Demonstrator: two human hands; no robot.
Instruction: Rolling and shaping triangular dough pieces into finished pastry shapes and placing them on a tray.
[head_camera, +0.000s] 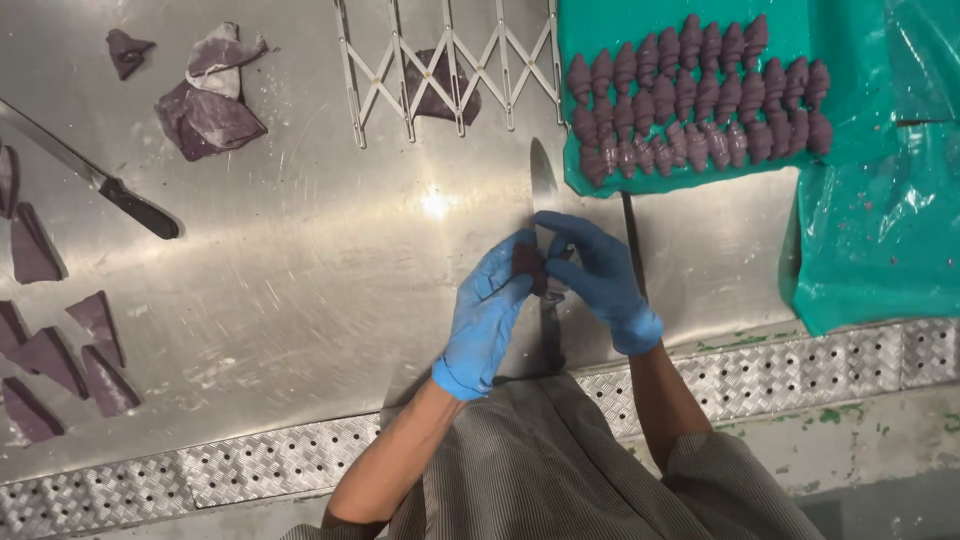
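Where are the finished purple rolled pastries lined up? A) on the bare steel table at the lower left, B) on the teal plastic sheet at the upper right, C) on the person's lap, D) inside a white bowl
B: the rows of small purple rolled dough pieces lie on the teal plastic sheet, while flat purple dough triangles lie on the steel table.

Brushed, glossy steel table (300, 260) — crinkled green plastic sheet (880, 230) — matt purple dough (528, 262)
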